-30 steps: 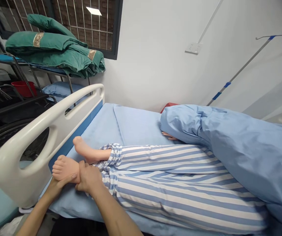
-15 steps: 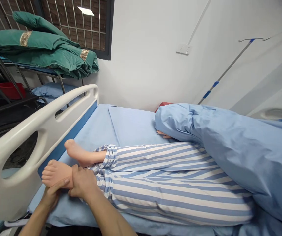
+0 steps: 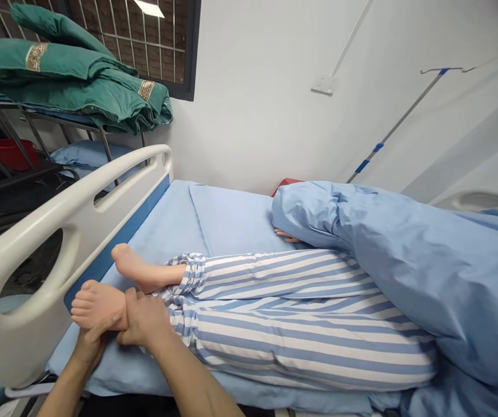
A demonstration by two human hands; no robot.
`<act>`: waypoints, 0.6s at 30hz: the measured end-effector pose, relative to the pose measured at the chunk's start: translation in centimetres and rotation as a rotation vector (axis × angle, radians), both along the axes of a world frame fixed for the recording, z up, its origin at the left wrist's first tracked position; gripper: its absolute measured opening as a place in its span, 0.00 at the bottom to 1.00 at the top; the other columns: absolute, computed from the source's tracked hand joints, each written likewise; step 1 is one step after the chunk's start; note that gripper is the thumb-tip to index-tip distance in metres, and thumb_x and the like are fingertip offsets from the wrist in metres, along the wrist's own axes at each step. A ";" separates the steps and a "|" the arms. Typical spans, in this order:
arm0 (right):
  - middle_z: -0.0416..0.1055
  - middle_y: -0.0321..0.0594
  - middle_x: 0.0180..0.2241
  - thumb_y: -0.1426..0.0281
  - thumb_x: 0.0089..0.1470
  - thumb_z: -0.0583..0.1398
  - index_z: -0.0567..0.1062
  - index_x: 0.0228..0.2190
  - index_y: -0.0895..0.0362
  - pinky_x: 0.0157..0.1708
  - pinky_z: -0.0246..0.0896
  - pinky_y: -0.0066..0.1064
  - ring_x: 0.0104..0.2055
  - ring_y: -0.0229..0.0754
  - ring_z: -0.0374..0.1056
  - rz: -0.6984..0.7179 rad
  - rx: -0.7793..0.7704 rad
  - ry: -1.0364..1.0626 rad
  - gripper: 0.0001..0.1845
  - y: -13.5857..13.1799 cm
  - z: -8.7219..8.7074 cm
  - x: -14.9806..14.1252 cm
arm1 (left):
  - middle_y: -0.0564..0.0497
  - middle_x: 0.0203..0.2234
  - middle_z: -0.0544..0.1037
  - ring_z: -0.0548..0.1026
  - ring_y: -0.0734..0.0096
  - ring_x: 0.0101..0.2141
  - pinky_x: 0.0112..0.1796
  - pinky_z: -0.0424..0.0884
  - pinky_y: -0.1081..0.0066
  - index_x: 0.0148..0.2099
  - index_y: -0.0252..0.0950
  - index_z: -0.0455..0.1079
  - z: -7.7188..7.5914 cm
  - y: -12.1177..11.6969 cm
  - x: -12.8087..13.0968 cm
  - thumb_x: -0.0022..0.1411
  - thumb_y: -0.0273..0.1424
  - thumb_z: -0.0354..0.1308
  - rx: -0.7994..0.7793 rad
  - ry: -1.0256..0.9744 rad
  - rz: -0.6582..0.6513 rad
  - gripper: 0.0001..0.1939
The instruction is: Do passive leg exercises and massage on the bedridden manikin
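Two bare, smooth, manikin-like feet stick out of blue-and-white striped trousers [image 3: 310, 341] on the bed. My left hand [image 3: 90, 343] grips the near foot [image 3: 99, 306] from below, its thumb lying across the side of the foot. Wrapped around the ankle of that same foot is my right hand [image 3: 147, 318], which hides the ankle and part of the heel. The far foot [image 3: 134, 267] lies just beyond, toes up and untouched by my fingers. Toes of both feet point toward the footboard [image 3: 73, 217].
A rumpled light blue quilt [image 3: 388, 243] covers the upper body, with fingertips [image 3: 287, 236] showing at its edge. Behind it rises an IV pole [image 3: 399, 124]. Beyond the footboard, a green folded quilt [image 3: 79, 87] rests on a metal-framed rack, near a red bucket [image 3: 12, 153].
The view has shifted slightly, so the scene sits a little higher and further left. Both hands keep the same hold on the near foot.
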State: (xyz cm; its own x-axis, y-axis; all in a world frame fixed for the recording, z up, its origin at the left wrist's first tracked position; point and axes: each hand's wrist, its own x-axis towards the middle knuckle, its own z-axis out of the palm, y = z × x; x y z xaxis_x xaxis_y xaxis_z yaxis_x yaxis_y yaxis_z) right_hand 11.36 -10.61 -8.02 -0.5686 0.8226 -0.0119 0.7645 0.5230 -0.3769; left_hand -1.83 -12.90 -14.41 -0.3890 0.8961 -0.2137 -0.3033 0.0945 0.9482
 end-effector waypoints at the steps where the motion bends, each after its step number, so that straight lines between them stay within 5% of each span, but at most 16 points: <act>1: 0.70 0.46 0.37 0.56 0.33 0.63 0.58 0.44 0.58 0.29 0.66 0.39 0.35 0.51 0.70 0.006 -0.009 0.022 0.37 0.0 0.1 0.1 | 0.51 0.33 0.78 0.74 0.57 0.41 0.40 0.74 0.62 0.39 0.38 0.68 0.3 -0.2 0.3 0.33 0.35 0.67 -0.001 -0.037 0.017 0.26; 6: 0.71 0.43 0.38 0.55 0.38 0.61 0.64 0.41 0.57 0.34 0.64 0.36 0.37 0.49 0.69 -0.014 -0.068 0.223 0.30 -0.4 1.2 0.8 | 0.53 0.29 0.77 0.75 0.64 0.36 0.36 0.74 0.68 0.36 0.35 0.68 0.9 -2.2 2.3 0.39 0.37 0.65 -0.009 0.001 0.179 0.20; 9: 0.70 0.41 0.43 0.67 0.43 0.58 0.63 0.45 0.57 0.41 0.62 0.32 0.42 0.44 0.67 -0.090 -0.065 0.424 0.24 -0.6 2.2 1.3 | 0.53 0.21 0.74 0.75 0.65 0.29 0.31 0.74 0.68 0.30 0.35 0.66 -0.1 -4.0 3.6 0.45 0.46 0.57 -0.081 0.075 0.172 0.19; 13: 0.70 0.39 0.42 0.78 0.42 0.54 0.64 0.43 0.57 0.45 0.58 0.29 0.45 0.39 0.65 -0.148 0.015 0.545 0.22 -1.2 3.9 3.4 | 0.48 0.26 0.78 0.77 0.59 0.32 0.32 0.74 0.66 0.32 0.36 0.68 -0.4 -5.9 6.5 0.42 0.53 0.54 -0.157 0.283 -0.051 0.25; 18: 0.70 0.39 0.38 0.76 0.44 0.54 0.68 0.37 0.57 0.44 0.56 0.29 0.43 0.40 0.64 -0.190 0.132 0.474 0.15 -2.4 5.5 10.3 | 0.48 0.25 0.78 0.76 0.57 0.33 0.31 0.73 0.69 0.29 0.36 0.72 3.2 -6.5 9.1 0.37 0.56 0.57 -0.063 0.505 -0.298 0.28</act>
State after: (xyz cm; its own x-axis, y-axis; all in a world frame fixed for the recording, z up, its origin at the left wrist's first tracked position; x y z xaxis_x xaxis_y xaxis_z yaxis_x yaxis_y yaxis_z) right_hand 21.68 -12.99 -2.55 -0.3273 0.8888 0.3209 0.6118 0.4581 -0.6449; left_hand 7.22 -19.42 -11.18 -0.1899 0.9740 -0.1236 0.2321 0.1668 0.9583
